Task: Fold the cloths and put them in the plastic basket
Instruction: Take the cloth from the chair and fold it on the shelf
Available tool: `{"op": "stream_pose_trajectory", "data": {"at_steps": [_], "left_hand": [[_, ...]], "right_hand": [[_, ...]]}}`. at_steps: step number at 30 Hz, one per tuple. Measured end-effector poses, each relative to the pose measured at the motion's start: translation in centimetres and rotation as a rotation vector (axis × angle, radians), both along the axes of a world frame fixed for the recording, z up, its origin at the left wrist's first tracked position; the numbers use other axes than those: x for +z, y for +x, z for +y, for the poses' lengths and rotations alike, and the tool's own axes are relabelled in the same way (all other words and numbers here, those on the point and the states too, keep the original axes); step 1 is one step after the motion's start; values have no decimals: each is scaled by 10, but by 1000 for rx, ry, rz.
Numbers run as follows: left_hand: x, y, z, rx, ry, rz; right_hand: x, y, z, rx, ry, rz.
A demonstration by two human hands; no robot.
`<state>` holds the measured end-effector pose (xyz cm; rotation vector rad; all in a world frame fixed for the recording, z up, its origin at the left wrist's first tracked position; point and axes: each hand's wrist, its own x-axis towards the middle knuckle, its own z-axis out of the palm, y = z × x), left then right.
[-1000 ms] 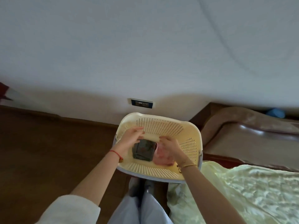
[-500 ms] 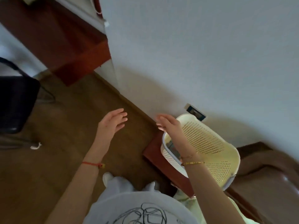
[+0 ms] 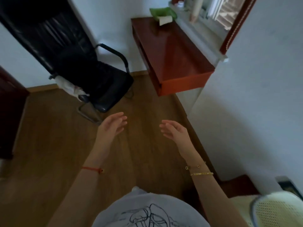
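The cream plastic basket [image 3: 278,210] with perforated walls shows only partly at the bottom right corner; its inside is out of sight. My left hand [image 3: 113,126] hovers over the wooden floor with fingers spread and nothing in it. My right hand [image 3: 174,131] is beside it, also open and empty, well to the left of the basket. A pale crumpled cloth [image 3: 70,86] lies on the left edge of the black chair's seat. No folded cloth is visible.
A black office chair [image 3: 91,76] stands ahead on the left. A reddish wooden desk [image 3: 172,51] runs along the window wall, with a green item [image 3: 162,13] on it. A white wall [image 3: 254,104] fills the right. Dark furniture [image 3: 9,112] is at far left.
Both hands left the basket, where they were placing folded cloths. My view swung left, so the basket slid to the bottom right corner and the chair and desk came into sight.
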<state>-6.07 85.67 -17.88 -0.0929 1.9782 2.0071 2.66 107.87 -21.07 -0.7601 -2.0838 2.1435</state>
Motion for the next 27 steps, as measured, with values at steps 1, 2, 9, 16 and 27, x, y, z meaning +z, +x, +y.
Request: {"op": "stream_pose_trajectory", "data": {"at_steps": [1, 2, 9, 16, 27], "left_hand": [[1, -12, -12, 26, -2, 2], [1, -22, -24, 50, -7, 4], [-8, -94, -73, 189, 12, 17], [-22, -195, -95, 355, -16, 1], [-63, -350, -140, 583, -151, -106]], "right_hand": [[2, -19, -10, 25, -4, 8], [4, -37, -19, 49, -8, 17], [9, -157, -64, 235, -4, 48], [-3, -298, -87, 410, 7, 38], [-41, -520, -142, 706, 199, -95]]}}
